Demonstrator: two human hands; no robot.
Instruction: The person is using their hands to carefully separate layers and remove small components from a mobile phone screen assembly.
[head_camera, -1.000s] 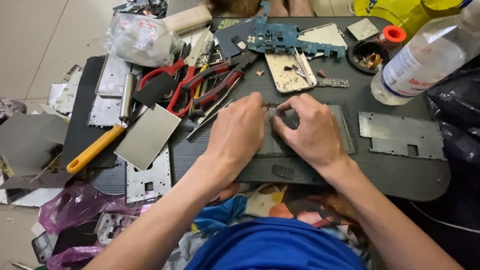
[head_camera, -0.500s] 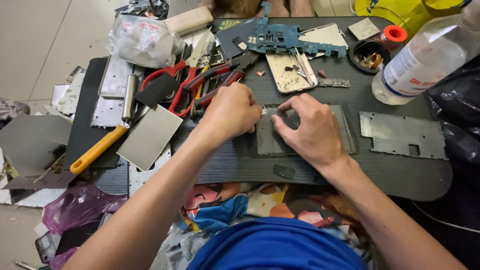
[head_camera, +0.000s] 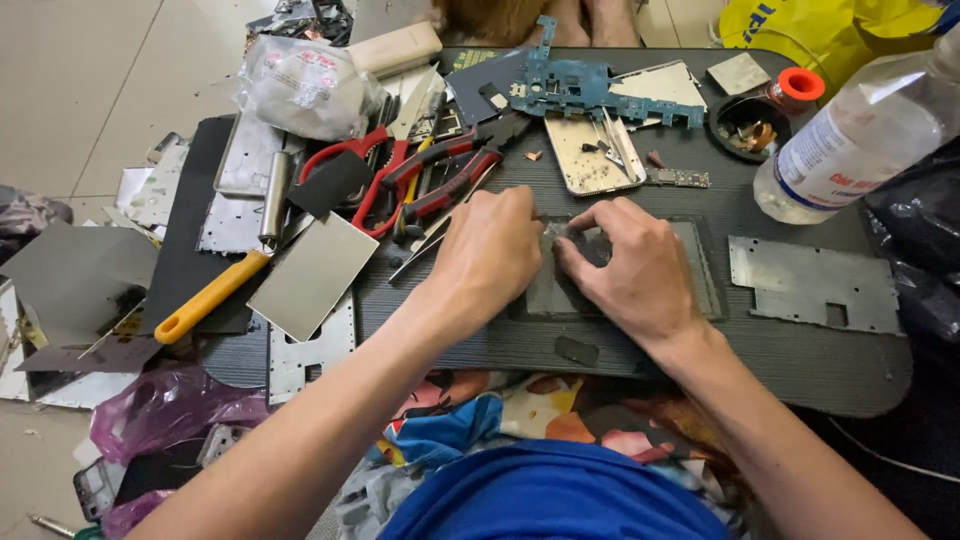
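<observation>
1. Only one view is given, taken from a camera worn on the person's head.
2. The scene is looked down on steeply from just above and behind the forearms, which enter from the bottom edge.
3. The view is faced forward and down over the dark ribbed work board (head_camera: 800, 350), which is seen at close range and fills the middle of the frame.
4. The tiled floor (head_camera: 90, 80) is taken in at the upper left, and the person's blue shirt (head_camera: 550, 500) at the bottom.
5. No second view is supplied, so no part of the scene is shared.
</observation>
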